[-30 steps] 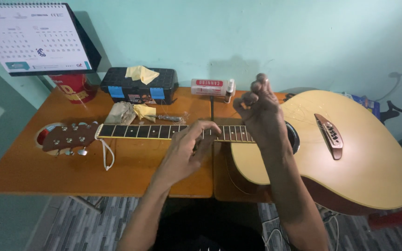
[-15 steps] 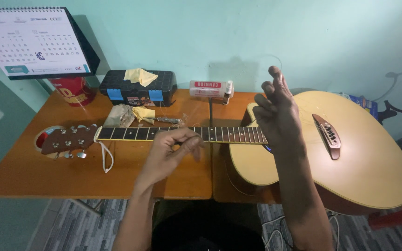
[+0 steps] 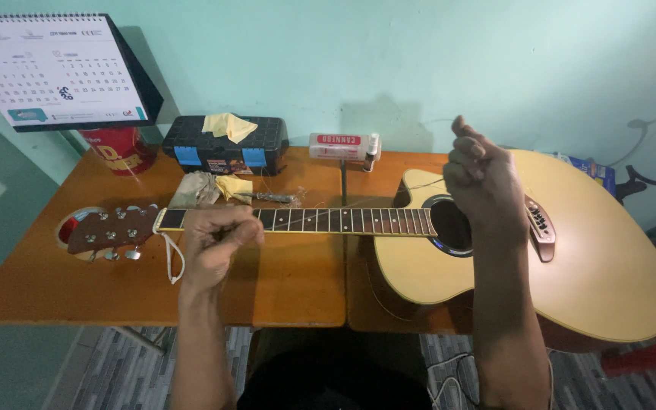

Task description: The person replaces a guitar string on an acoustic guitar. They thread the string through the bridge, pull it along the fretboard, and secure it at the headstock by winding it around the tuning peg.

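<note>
Guitar (image 3: 571, 266) lies flat on the wooden table (image 3: 282, 285), its body on the right side and its headstock (image 3: 108, 229) far to the left, over a round hole in the table top. Nearest to the camera, the left hand (image 3: 218, 247) is closed in a loose fist just in front of the neck (image 3: 343, 220), close to the nut; it seems to pinch a thin string, but the string is too fine to see for sure. The right hand (image 3: 484, 178) is raised above the sound hole (image 3: 449, 225), fingers curled narrow, also as if pulling something thin.

If a string is stretched between both hands, it could slip out and whip back, or kink when pulled too sharply. A loose end may also scratch the guitar top.

Behind the neck lie yellow cloths (image 3: 225, 186) and a small tool (image 3: 275, 198). Further behind stand a black box (image 3: 225, 148), a white packet (image 3: 339, 146), a red cup (image 3: 119, 148) and a calendar (image 3: 51, 68)
</note>
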